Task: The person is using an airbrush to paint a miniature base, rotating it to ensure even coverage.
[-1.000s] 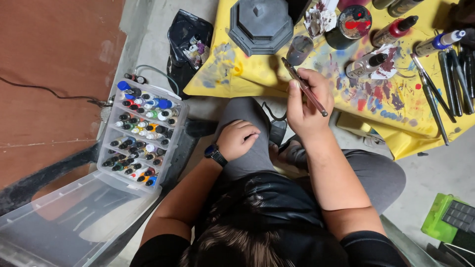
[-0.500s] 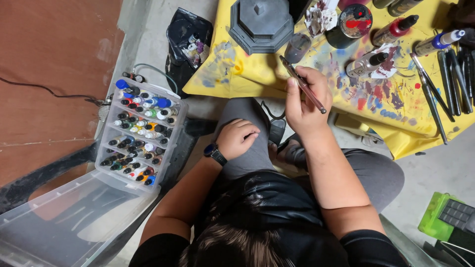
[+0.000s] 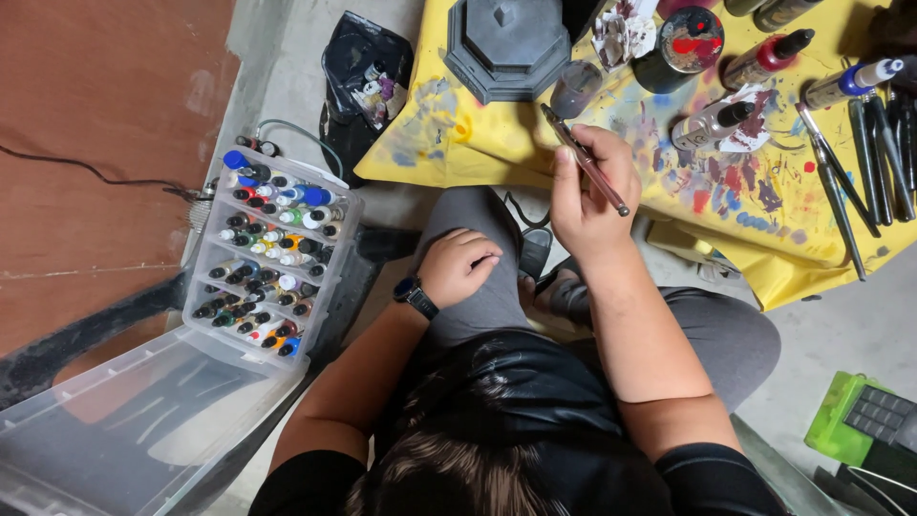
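My right hand is raised over the near edge of the paint-stained yellow cloth and grips a thin paintbrush. The brush tip points up-left toward a small grey cup. Beyond the cup stands a grey octagonal model piece. My left hand, with a dark watch on its wrist, rests as a loose fist on my grey-trousered thigh and holds nothing.
A clear plastic case of several small paint bottles stands open at the left, its lid lying flat. A black bag sits behind it. On the cloth are a paint-smeared black jar, dropper bottles and dark tools. A green box lies at the lower right.
My right hand and the brush have barely shifted. The left hand stays on the thigh.
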